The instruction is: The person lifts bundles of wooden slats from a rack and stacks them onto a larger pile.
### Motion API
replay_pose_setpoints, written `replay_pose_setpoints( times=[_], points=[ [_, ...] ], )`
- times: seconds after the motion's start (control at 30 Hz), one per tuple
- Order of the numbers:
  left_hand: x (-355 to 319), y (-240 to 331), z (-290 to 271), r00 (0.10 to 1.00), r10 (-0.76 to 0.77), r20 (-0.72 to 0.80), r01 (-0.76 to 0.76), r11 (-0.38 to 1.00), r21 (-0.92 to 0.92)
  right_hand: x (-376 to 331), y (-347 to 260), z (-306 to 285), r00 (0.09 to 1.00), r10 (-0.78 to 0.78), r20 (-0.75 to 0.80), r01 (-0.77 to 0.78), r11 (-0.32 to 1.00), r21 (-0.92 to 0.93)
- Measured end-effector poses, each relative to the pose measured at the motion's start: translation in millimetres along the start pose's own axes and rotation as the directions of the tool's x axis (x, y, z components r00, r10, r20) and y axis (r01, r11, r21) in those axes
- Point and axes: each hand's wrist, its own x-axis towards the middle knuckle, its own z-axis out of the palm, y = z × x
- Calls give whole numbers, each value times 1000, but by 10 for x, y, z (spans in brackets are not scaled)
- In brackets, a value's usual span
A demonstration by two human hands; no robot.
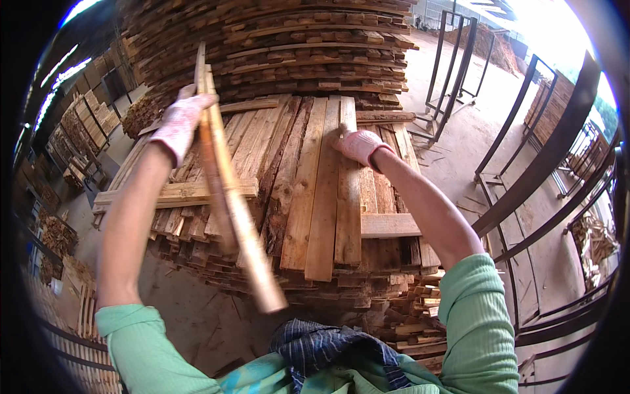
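My left hand (178, 121), in a pale pink work glove, grips a long narrow wooden slat (231, 197) near its far end. The slat runs from above the hand down toward my body and looks blurred at its near end. My right hand (359, 144), also gloved, rests on the top of a low stack of rough wooden planks (315, 197) in front of me, its fingers on the far edge of one plank. The planks lie side by side, lengthwise away from me.
A tall pile of stacked planks (295, 46) rises behind the low stack. Dark metal frames (525, 190) stand to the right on a dusty floor (459, 131). Smaller wood stacks (85, 118) line the left side. Loose offcuts (407, 315) lie below the stack.
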Motion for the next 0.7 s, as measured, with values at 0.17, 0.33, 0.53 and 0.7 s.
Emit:
replay_pose_setpoints(
  times=[0.17, 0.33, 0.53, 0.7],
  points=[
    [-374, 359, 722, 1000, -2, -24, -5, 956, -293, -877, -605, -202, 926, -347, -147, 333, 573, 749],
    [-178, 286, 1130, 999, 24, 37, -4, 884, -468, -1108, -651, -207, 994, -84, -73, 101, 399, 911],
    [-116, 204, -5, 998, -28, 49, 54, 723, -688, -949, 868, -84, 862, -253, -438, 155, 956, -248],
    [193, -263, -609, 977, -114, 178, 211, 579, -787, -738, 625, 393, 880, -459, -126, 353, 807, -473]
  ],
)
